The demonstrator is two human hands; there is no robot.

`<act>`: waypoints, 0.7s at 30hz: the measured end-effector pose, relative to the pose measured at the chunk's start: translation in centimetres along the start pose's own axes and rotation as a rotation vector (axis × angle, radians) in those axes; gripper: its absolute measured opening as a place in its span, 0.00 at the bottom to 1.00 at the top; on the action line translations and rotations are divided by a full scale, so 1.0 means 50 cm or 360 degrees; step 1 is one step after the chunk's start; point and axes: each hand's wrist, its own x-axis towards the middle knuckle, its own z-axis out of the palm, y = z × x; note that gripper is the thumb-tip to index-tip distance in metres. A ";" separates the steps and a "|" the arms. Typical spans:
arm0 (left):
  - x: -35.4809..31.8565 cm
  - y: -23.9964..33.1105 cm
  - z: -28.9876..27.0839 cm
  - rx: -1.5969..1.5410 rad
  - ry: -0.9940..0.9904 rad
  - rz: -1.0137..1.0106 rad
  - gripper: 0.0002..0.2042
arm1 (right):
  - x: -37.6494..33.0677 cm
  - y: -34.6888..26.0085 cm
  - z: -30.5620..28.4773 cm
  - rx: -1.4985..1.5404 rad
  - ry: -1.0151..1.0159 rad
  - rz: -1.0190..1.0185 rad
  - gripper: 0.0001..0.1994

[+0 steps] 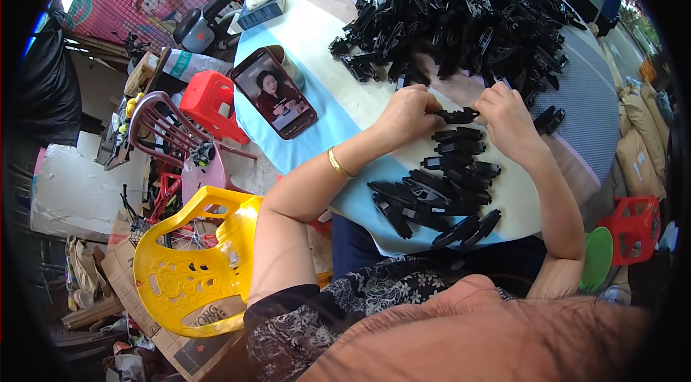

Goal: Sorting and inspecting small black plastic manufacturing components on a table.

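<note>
My left hand (409,117) and my right hand (509,121) hold the two ends of a small, narrow black plastic piece (458,116) between pinched fingers. They are over the table, just above a column of similar black pieces (459,147) on the cloth. Closer to my body, more black pieces (421,197) lie in a loose cluster. Beyond my hands a large heap of black plastic pieces (461,15) covers the far side of the table. What kind of part these are I cannot make out. My left wrist wears a gold bracelet.
A phone (275,93) leans against a round holder (288,65) on the table's left, showing a person on screen. Behind it is a blue box (262,11). A yellow chair (191,267), red stools (212,105) (633,231) and a pink chair (198,173) stand around the striped tablecloth (331,105).
</note>
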 end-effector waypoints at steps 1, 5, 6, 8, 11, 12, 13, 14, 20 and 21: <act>0.001 -0.001 0.002 -0.0043 0.0010 -0.0005 0.09 | 0.001 0.001 -0.001 0.0000 0.0000 0.0002 0.10; 0.006 -0.002 0.007 -0.0087 -0.0005 0.0003 0.09 | 0.013 0.024 0.005 0.0149 -0.0064 -0.0068 0.12; 0.009 -0.007 0.011 -0.0147 -0.0029 0.0087 0.09 | 0.012 0.028 0.011 0.0242 -0.0049 -0.0110 0.12; 0.010 -0.008 0.015 -0.0204 -0.0052 0.0170 0.09 | 0.018 0.015 0.031 0.0348 -0.0009 -0.0169 0.13; 0.004 -0.006 0.010 -0.0148 -0.0029 0.0107 0.10 | 0.022 0.003 0.025 0.0347 0.0008 -0.0195 0.11; 0.009 -0.008 0.002 -0.0105 -0.0121 0.0167 0.10 | 0.026 -0.001 0.019 0.0331 0.0013 -0.0207 0.09; 0.015 -0.008 -0.008 -0.0061 -0.0208 0.0224 0.11 | 0.031 -0.001 0.006 0.0339 -0.0110 -0.0157 0.08; 0.021 -0.007 -0.020 -0.0147 -0.0374 0.0113 0.12 | 0.037 0.002 -0.005 0.0346 -0.0233 -0.0110 0.07; 0.019 -0.046 -0.061 0.0696 0.0383 -0.0133 0.18 | 0.116 -0.021 -0.002 0.0627 -0.0188 0.0210 0.08; 0.015 -0.051 -0.058 0.0702 0.0390 -0.0145 0.18 | 0.134 -0.023 0.025 0.0567 -0.0039 0.0103 0.08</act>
